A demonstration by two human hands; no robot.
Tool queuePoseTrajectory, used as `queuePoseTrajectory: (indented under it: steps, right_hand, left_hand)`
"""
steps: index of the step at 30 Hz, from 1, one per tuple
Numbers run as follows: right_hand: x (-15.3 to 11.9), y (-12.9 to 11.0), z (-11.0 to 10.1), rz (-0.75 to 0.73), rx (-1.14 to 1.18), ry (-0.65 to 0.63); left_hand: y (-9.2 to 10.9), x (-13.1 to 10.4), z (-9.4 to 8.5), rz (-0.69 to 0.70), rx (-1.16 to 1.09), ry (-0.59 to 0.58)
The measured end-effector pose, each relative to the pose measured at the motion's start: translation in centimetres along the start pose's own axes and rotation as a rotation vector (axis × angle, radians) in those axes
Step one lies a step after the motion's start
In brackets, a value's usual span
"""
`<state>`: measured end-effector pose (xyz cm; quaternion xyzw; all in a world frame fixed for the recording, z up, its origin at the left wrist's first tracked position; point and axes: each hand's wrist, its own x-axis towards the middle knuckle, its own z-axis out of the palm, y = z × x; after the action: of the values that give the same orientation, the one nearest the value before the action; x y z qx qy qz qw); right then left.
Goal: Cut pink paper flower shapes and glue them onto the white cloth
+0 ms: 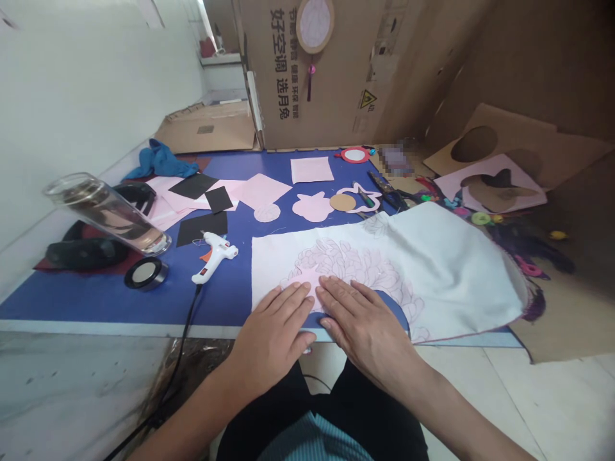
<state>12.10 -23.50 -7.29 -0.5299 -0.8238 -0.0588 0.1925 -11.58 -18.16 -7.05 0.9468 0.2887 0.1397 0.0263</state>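
Observation:
A white cloth (461, 275) with a pink-grey petal print lies over the front of the blue table, with a piece cut away at its near edge. On its printed part rests a small pink shape (307, 280), partly hidden by fingers. My left hand (276, 326) lies flat on the shape's left side, fingers stretched out. From the right, my right hand (358, 320) presses flat on the shape's right side and the cloth, its fingers extended. The fingertips of both hands are close together. Neither hand grips anything.
On the blue table (225, 224), a white glue gun (214, 256) lies left with its cord over the front edge. Beyond it are a glass bottle (115, 214), a round lid (147, 273), black squares (202, 227) and pink sheets (264, 191). Pliers (384, 189) and cardboard (504, 134) are right.

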Motion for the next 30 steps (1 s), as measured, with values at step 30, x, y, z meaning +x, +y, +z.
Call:
queuePoseTrajectory:
  steps: [30]
  right_hand:
    - [-0.3, 1.2, -1.5, 0.115, -0.082, 0.0]
  left_hand:
    - [0.0, 0.1, -0.3, -0.014, -0.013, -0.019]
